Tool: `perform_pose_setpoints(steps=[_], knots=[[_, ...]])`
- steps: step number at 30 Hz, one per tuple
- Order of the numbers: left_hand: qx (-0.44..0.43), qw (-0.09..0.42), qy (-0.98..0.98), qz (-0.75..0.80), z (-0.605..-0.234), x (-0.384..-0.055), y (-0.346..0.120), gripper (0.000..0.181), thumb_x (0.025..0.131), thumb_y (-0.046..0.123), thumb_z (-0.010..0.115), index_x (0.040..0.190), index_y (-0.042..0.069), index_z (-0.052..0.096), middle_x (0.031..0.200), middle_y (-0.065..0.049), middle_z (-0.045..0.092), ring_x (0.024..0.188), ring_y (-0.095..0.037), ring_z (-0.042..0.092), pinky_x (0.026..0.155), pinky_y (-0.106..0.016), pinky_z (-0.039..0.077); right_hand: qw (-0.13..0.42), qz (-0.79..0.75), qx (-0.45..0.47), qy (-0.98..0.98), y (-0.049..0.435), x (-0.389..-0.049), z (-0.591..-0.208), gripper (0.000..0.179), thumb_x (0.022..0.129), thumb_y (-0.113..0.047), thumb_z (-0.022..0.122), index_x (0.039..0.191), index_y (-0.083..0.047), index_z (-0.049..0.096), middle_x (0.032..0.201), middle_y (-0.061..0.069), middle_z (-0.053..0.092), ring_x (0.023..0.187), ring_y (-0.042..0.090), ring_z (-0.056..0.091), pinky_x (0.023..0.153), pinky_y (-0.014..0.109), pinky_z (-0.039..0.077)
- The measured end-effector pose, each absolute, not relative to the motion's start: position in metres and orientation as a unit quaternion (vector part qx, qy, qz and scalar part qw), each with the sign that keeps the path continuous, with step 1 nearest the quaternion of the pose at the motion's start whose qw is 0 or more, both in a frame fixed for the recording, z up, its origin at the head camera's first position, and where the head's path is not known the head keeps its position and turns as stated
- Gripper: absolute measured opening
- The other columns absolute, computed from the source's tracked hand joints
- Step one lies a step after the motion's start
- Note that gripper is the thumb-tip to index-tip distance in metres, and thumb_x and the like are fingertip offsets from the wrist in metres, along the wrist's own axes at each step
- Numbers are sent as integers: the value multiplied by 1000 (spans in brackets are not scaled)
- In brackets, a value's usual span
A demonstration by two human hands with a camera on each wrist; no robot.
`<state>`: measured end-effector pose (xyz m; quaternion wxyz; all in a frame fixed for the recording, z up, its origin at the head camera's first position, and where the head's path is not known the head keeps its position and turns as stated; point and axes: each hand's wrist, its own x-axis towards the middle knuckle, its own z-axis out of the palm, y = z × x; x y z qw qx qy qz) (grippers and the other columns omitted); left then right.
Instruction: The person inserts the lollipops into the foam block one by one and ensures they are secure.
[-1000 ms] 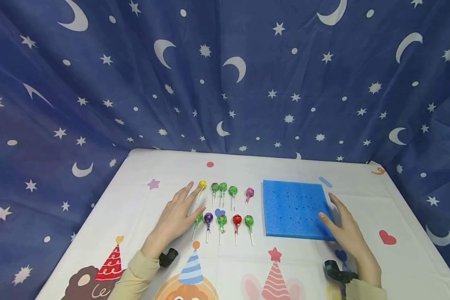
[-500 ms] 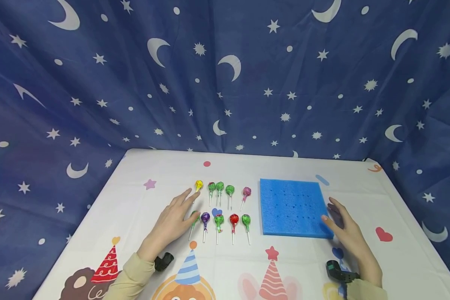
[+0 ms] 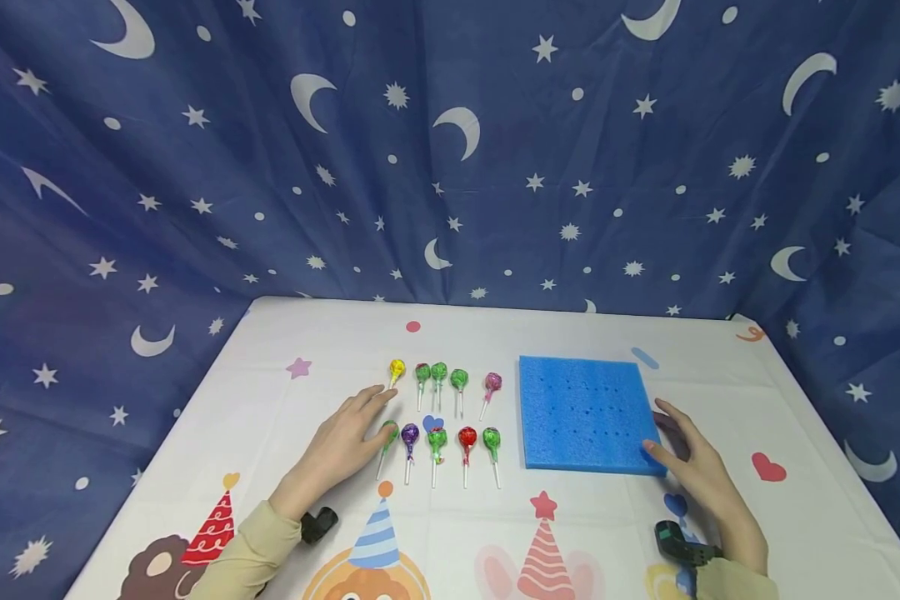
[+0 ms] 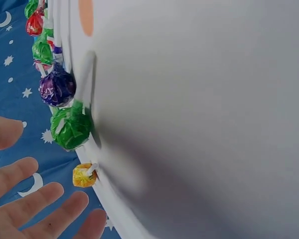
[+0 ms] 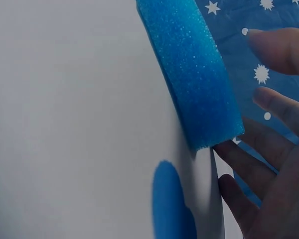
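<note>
My left hand [image 3: 341, 446] hovers with relaxed, spread fingers at the left end of two rows of wrapped lollipops, holding nothing. Nearest to it are a yellow lollipop [image 3: 397, 369], its stick partly hidden by the fingers, and a green lollipop [image 4: 71, 130] by the thumb. A purple lollipop [image 3: 410, 433] lies just to the right. My right hand [image 3: 697, 467] is at the right side of a blue foam block [image 3: 585, 417] dotted with small holes. Its fingers are loosely extended; in the right wrist view they are by the block's end [image 5: 214, 139], and contact is hard to tell.
In the back row lie several green lollipops [image 3: 438, 372] and a pink lollipop [image 3: 492, 382]. The front row continues with a red lollipop [image 3: 467, 437] and more green ones. A white printed cloth [image 3: 307, 325] covers the table; a starry blue curtain [image 3: 390, 208] hangs behind.
My left hand has drawn back slightly toward me, uncovering more of the yellow lollipop. The right hand barely moves beside the foam block. The head view has shifted a little.
</note>
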<state>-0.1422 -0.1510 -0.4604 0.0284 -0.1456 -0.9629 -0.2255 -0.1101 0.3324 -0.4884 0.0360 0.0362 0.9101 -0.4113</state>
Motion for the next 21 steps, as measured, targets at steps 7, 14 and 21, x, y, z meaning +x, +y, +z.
perform_pose_setpoints(steps=[7, 14, 21], knots=[[-151, 18, -961, -231, -461, -142, -154, 49, 91, 30, 63, 137, 16, 53, 140, -9, 52, 129, -31, 51, 100, -52, 46, 56, -406, 41, 911, 334, -110, -489, 81, 92, -42, 60, 155, -18, 15, 154, 28, 25, 141, 52, 17, 104, 75, 17], [-159, 4, -956, -247, -461, -145, -155, 46, 90, 29, 63, 134, 15, 55, 134, -7, 58, 127, -31, 53, 101, -50, 46, 72, -385, 45, 919, 334, -111, -488, 78, 92, -43, 59, 153, -14, 21, 155, 29, 20, 141, 54, 16, 104, 74, 18], [-151, -13, -950, -274, -460, -149, -154, 42, 91, 27, 64, 130, 14, 58, 128, -7, 62, 123, -28, 57, 102, -47, 46, 90, -362, 52, 927, 334, -112, -487, 78, 92, -46, 58, 154, -16, 21, 156, 29, 16, 140, 56, 13, 103, 76, 17]])
